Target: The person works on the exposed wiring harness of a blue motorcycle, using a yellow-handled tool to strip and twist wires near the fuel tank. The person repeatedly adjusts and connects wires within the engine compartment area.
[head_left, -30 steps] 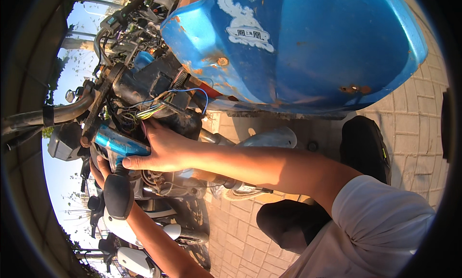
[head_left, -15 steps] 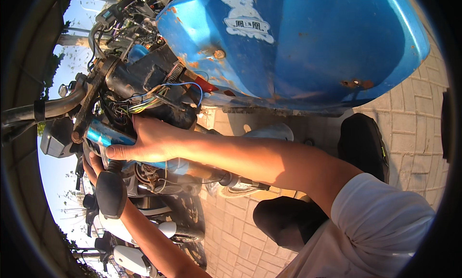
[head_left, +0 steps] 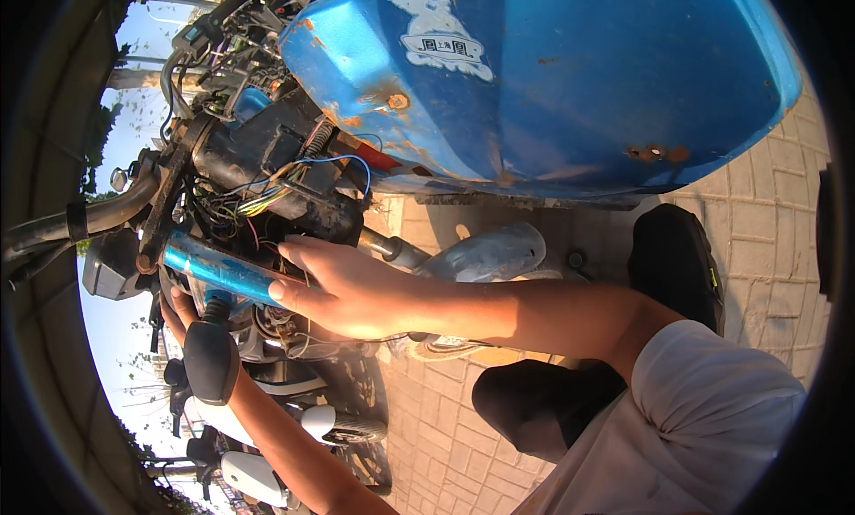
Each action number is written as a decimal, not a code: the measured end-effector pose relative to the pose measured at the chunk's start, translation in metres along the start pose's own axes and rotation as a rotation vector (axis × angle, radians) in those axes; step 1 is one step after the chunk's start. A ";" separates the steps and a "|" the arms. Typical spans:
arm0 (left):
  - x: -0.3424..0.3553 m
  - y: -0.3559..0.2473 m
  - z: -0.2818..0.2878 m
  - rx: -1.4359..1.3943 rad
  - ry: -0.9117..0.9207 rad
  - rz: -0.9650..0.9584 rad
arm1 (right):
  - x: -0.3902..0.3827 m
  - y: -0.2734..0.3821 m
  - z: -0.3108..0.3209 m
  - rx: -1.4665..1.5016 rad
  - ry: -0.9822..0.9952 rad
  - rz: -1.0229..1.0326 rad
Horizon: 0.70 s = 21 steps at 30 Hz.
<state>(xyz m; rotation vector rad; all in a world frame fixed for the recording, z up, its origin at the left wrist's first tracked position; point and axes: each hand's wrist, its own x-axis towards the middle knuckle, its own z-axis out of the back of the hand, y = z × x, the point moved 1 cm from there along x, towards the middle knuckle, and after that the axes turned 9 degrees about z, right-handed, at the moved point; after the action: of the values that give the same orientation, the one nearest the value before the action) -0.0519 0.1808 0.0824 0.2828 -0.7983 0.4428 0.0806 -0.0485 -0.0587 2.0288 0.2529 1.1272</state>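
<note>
A blue metal panel (head_left: 218, 266) slants across the front of a partly stripped electric scooter. My right hand (head_left: 343, 292) grips its lower end, thumb on the blue face and fingers over the edge beside the wires. My left hand (head_left: 181, 314) reaches up on the panel's far side. Its visible fingers are stretched out and slightly apart; its palm is hidden behind a black turn signal (head_left: 211, 363) on a ribbed stalk. Loose coloured wires (head_left: 267, 194) spill from the black steering housing (head_left: 236, 150) above the panel.
A large rusty blue body shell (head_left: 579, 78) fills the upper right. Handlebars (head_left: 116, 199) stick out at left. A grey-blue mudguard (head_left: 494, 252) lies low beyond my right forearm. White scooters (head_left: 254, 477) are parked at lower left. Below is brick paving (head_left: 436, 426), with my black shoe (head_left: 672, 265).
My right hand has slid along the blue panel toward its lower end, uncovering more of the blue face and the wires. My left hand has shifted slightly right.
</note>
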 end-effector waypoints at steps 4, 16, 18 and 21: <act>0.003 -0.009 0.002 -0.268 0.052 0.247 | 0.043 -0.007 0.001 0.301 0.214 -0.229; -0.001 0.002 0.003 -0.065 0.051 0.068 | 0.061 -0.016 -0.007 0.001 0.157 0.028; -0.005 0.004 0.004 0.109 0.022 -0.045 | 0.065 -0.012 -0.006 0.030 0.175 0.004; -0.006 0.005 0.003 0.126 -0.021 -0.110 | 0.075 -0.005 -0.007 0.067 0.137 0.018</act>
<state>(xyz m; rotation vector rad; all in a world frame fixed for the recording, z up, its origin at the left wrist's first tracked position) -0.0595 0.1823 0.0804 0.4473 -0.7722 0.3875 0.1199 -0.0037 -0.0125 2.0178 0.3456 1.2863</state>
